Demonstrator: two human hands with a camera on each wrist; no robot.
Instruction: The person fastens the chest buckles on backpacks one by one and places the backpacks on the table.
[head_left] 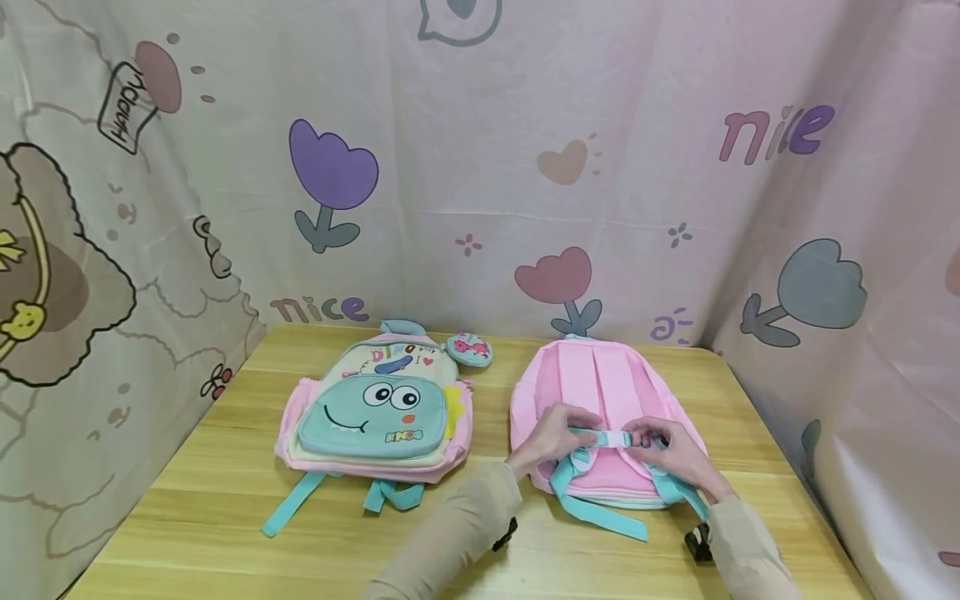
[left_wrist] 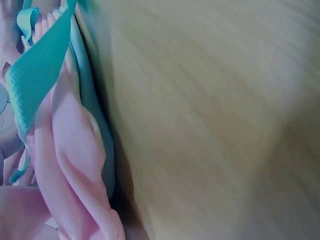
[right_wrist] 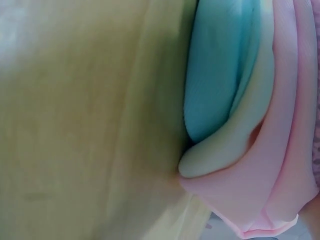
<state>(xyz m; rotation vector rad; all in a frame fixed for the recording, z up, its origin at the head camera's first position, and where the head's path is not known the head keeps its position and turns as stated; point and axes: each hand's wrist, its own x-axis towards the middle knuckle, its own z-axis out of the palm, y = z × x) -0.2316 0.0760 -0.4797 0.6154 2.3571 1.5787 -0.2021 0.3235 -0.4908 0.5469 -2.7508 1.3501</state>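
A pink backpack [head_left: 652, 379] lies on its front on the wooden table, with its padded back and shoulder straps facing up. Across the straps runs a narrow teal chest strap [head_left: 602, 438] with a pale buckle [head_left: 618, 439] at its middle. My left hand [head_left: 553, 435] pinches the chest strap left of the buckle. On the other side, my right hand [head_left: 675, 454] pinches its right end with thumb and fingers. Teal webbing [head_left: 603, 517] trails over the bag's lower edge. The left wrist view shows a teal strap [left_wrist: 40, 75] hanging over the pink fabric [left_wrist: 75, 165].
To the left, a second backpack [head_left: 371, 417] with a smiling dinosaur face lies face up, its teal strap ends on the wooden table [head_left: 195, 517]. A round tag [head_left: 470, 349] hangs at its upper right. A printed curtain [head_left: 465, 167] stands behind the table and at both sides.
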